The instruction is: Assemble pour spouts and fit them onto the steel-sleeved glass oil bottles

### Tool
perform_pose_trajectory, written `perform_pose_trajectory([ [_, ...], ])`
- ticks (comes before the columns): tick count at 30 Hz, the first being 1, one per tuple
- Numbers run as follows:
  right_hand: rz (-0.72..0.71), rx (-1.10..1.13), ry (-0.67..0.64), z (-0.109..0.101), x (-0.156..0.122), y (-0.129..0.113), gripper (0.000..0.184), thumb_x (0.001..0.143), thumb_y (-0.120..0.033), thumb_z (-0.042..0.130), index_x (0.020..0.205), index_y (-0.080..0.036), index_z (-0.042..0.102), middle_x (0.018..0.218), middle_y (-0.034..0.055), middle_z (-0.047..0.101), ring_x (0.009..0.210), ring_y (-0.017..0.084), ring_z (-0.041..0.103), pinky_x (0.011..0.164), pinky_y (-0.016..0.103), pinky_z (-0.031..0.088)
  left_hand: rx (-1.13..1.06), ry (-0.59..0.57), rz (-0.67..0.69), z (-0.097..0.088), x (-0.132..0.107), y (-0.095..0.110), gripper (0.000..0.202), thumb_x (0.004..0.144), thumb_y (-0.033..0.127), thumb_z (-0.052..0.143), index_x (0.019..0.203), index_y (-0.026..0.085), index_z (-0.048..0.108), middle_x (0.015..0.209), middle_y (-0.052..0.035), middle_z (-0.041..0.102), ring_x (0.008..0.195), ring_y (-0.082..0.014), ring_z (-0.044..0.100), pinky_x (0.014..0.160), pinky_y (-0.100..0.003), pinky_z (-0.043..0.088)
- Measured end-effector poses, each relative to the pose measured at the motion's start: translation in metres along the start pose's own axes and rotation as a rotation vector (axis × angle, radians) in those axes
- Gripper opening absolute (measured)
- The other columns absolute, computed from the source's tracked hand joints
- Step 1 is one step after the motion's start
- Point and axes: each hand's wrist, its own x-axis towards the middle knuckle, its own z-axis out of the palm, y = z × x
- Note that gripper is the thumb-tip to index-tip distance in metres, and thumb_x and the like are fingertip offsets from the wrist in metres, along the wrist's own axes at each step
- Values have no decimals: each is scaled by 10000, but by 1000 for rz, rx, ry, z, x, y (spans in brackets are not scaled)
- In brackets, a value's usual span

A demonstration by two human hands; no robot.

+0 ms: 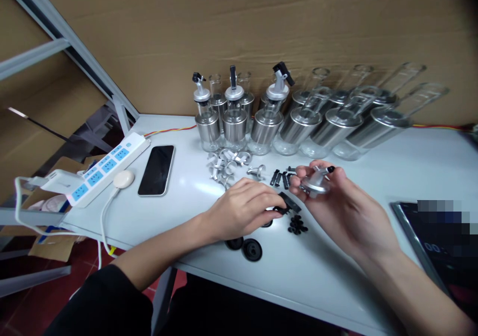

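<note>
My right hand [347, 211] grips a silver pourer spout [317, 182] with a small black tip, its round base tilted toward me. Closed in a pinch, my left hand [248, 207] holds a black plastic lever piece [290, 202] just left of the spout. Beneath the hands lies a cluster of small black plugs [298, 225]. Slim black levers [276, 177] rest behind the left fingers, and several loose silver spouts [227, 164] are heaped farther back. Near the table's front edge are black round discs [252, 250], some partly covered by my left hand.
Glass bottles with metal sleeves [267, 124] stand in rows at the back; three carry pourer tops [234, 93]. On the left are a phone [157, 170] and a power strip [108, 167] with a white cable. A dark-screened device [429, 246] lies at right.
</note>
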Motion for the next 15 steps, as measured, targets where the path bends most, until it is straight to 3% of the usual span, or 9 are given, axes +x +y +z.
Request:
perform_pose_trajectory([
  [3,26,-7,-10,1,0,-1,186,881,-434,493,841,-303,617,872,18,539,802,197,541,828,347,469,-9,-32,-4,0,-1,0,97,939,230,505,930,141,543,830,-44,682,775,-132,640,727,-267,483],
  [9,73,-35,-29,0,1,1,226,870,-458,478,806,-269,584,686,7,441,606,178,437,634,322,453,-15,-82,6,0,0,1,98,951,234,485,946,150,533,854,-32,700,790,-121,651,767,-273,471],
  [15,91,-58,-39,-3,0,6,255,842,-480,605,797,-237,667,778,17,535,747,159,513,705,253,469,-14,-96,4,-1,-1,0,83,947,222,492,954,149,531,872,-31,703,808,-121,652,780,-279,464],
])
